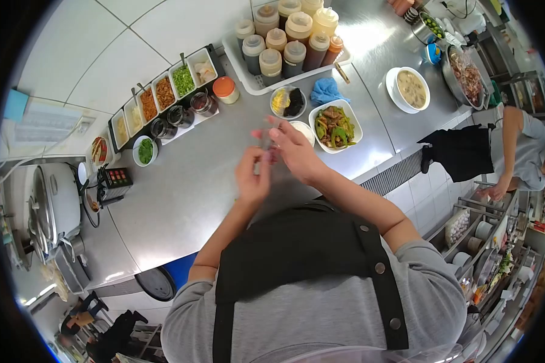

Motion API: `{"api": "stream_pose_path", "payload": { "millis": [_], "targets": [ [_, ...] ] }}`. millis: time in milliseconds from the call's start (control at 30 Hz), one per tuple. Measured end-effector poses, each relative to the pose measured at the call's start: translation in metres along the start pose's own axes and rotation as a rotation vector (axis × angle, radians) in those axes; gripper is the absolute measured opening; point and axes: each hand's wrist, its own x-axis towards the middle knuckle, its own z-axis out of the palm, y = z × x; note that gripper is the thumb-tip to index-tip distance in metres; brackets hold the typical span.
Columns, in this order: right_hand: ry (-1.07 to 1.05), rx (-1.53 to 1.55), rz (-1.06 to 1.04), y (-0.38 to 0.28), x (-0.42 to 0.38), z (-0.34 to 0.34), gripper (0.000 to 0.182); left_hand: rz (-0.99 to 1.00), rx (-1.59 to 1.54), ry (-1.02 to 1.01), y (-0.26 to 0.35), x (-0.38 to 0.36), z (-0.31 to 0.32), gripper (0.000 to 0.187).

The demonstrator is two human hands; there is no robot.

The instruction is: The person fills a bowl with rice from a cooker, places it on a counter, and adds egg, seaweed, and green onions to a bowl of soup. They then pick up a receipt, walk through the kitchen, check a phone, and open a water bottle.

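Observation:
My left hand and my right hand meet above the steel counter, fingers bent toward each other and slightly blurred. Something small and greyish seems pinched between them, too indistinct to name. Partly behind my right hand stands a white bowl with pale contents. Just beyond it is a small bowl of yellow and black food. To the right, a square white dish holds meat with green peppers. A crumpled blue cloth lies behind that dish.
Squeeze bottles fill a white basket at the back. Topping containers, jars and a bowl of greens stand left. A soup bowl sits right. Another person stands at far right, beside shelving.

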Motion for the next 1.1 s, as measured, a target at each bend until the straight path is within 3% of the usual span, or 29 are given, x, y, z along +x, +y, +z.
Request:
{"api": "stream_pose_path", "payload": {
  "millis": [33, 67, 133, 200, 267, 300, 367, 400, 467, 600, 733, 800, 1100],
  "targets": [
    [0.062, 0.131, 0.139, -0.001, -0.002, -0.004, 0.047, -0.002, 0.001, -0.001, 0.002, 0.001, 0.009, 0.009],
    [0.061, 0.131, 0.142, 0.005, -0.001, -0.013, 0.047, -0.026, -0.021, -0.061, 0.004, 0.004, 0.016, 0.013],
    [0.172, 0.139, -0.074, 0.021, 0.003, -0.043, 0.041, -0.077, -0.185, -0.124, 0.006, 0.014, 0.020, 0.023],
    [0.354, 0.086, -0.221, 0.008, 0.006, -0.064, 0.036, -0.178, -0.232, -0.063, -0.030, 0.031, 0.012, 0.035],
    [0.419, -0.527, -0.285, -0.004, 0.007, -0.105, 0.037, -0.165, 0.141, -0.071, -0.085, 0.055, 0.002, 0.045],
    [0.416, -0.529, -0.280, -0.010, 0.010, -0.118, 0.037, -0.170, 0.140, -0.067, -0.109, 0.065, 0.006, 0.045],
    [0.330, -1.248, -0.339, -0.022, 0.017, -0.134, 0.034, -0.003, 0.386, -0.149, -0.140, 0.083, 0.011, 0.064],
    [0.269, -1.356, -0.320, -0.027, 0.022, -0.138, 0.037, -0.005, 0.383, -0.151, -0.147, 0.087, 0.015, 0.064],
    [0.228, -1.501, -0.254, -0.030, 0.033, -0.142, 0.037, 0.104, 0.336, -0.176, -0.145, 0.096, 0.030, 0.085],
    [0.089, -1.906, -0.189, -0.045, 0.056, -0.138, 0.036, 0.062, 0.266, -0.095, -0.139, 0.104, 0.048, 0.099],
    [0.050, -1.992, -0.222, -0.041, 0.080, -0.143, 0.034, 0.058, 0.301, -0.065, -0.134, 0.111, 0.056, 0.100],
    [-0.063, -1.922, -0.228, -0.036, 0.089, -0.148, 0.031, 0.029, 0.336, -0.052, -0.132, 0.110, 0.059, 0.101],
    [-0.092, -1.753, -0.121, -0.041, 0.094, -0.151, 0.027, -0.067, 0.285, -0.022, -0.133, 0.108, 0.064, 0.103]
  ]
}}
